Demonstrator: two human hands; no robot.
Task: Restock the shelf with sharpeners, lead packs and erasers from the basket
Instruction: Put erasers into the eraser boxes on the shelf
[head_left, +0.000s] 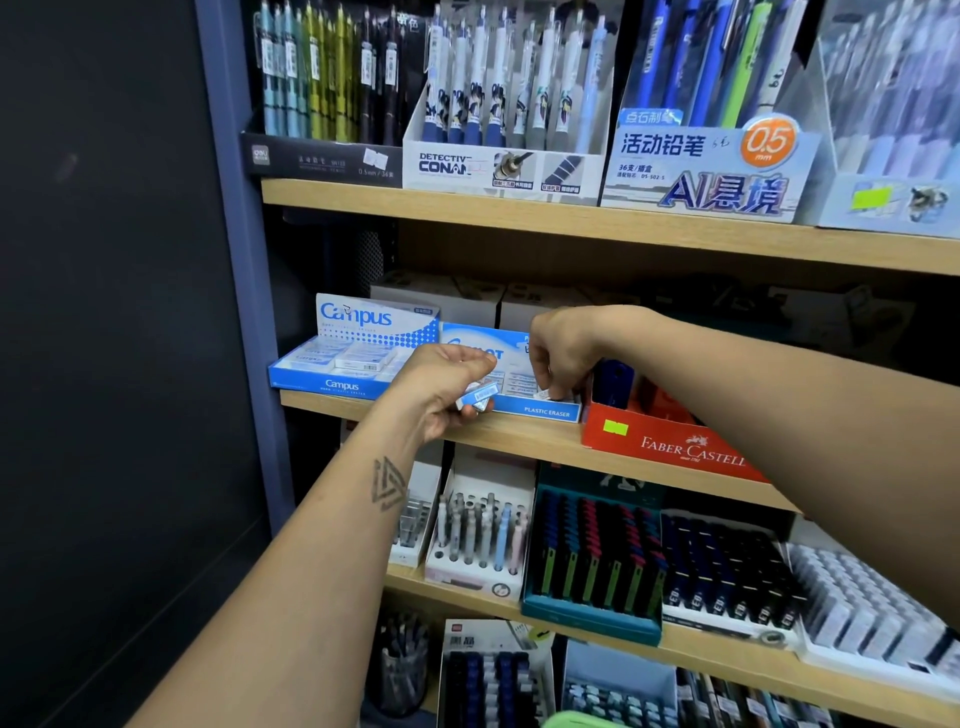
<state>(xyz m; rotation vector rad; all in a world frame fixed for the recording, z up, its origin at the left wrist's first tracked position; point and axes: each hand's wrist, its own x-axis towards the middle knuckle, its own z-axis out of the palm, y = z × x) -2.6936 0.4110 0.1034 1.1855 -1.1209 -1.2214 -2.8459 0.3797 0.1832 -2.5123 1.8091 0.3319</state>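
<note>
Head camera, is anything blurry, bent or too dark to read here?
Head view: wide-angle bends the shelf boards; right-edge pen boxes look soft; boxes at the middle shelf's back sit in shadow; Campus box and Faber-Castell box read clearly.

above hands: dark open gap under upper shelf board (597, 228) | behind: white boxes (441, 296) block depth | left of left hand (441, 384): Campus box (353, 358) | right of right hand (563, 348): red Faber-Castell box (670, 447), blue item upright | below: bare shelf edge (519, 436)
</note>
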